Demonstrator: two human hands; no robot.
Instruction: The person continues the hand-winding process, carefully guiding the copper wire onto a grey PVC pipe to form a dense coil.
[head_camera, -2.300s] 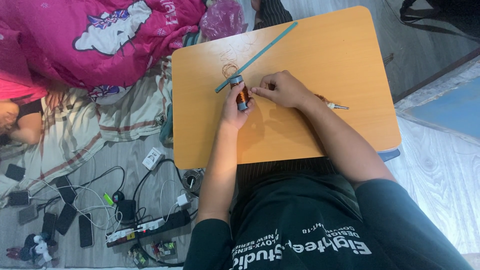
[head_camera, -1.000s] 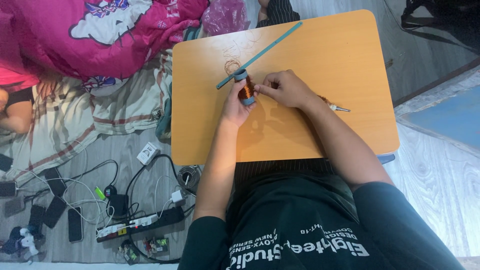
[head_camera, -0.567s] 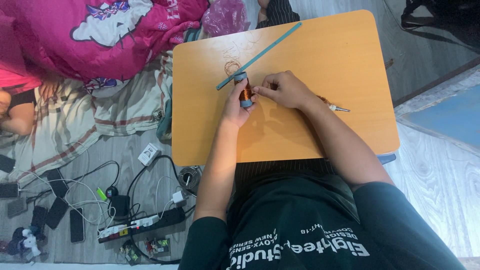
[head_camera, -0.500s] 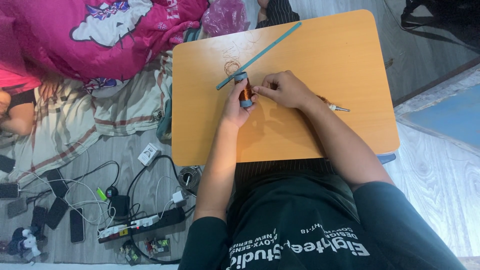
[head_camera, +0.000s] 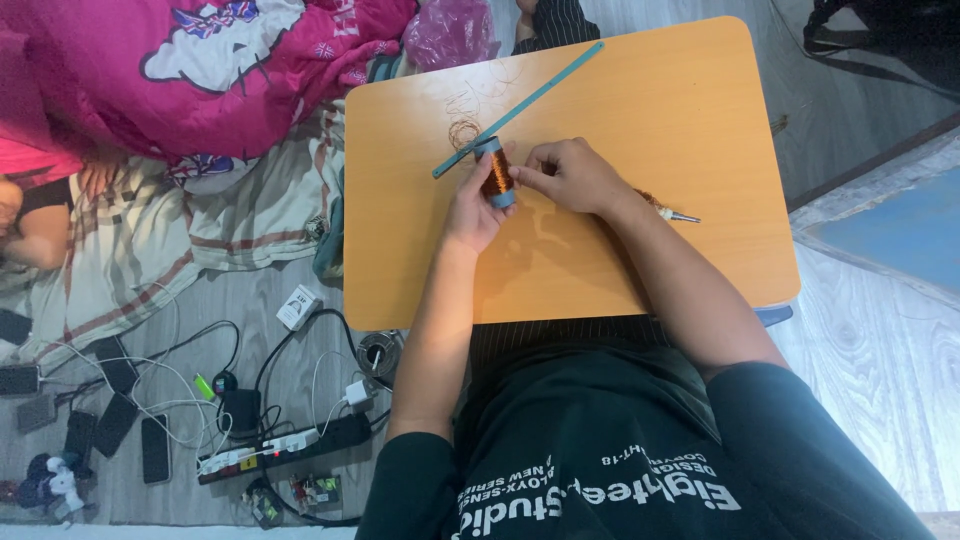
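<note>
Copper wire wound on a small grey-ended spool (head_camera: 497, 173) was held upright over the orange tabletop (head_camera: 560, 270), gripped in the fingers of the left hand (head_camera: 474, 205), while the right hand (head_camera: 570, 177) was closed in a pinch touching the spool's right side. A long teal strip (head_camera: 520, 108) was laid slantwise just beyond both hands, loose wire curls (head_camera: 463, 130) were seen beside the left fingertips, and a pointed metal tool (head_camera: 670, 210) was left behind the right wrist.
</note>
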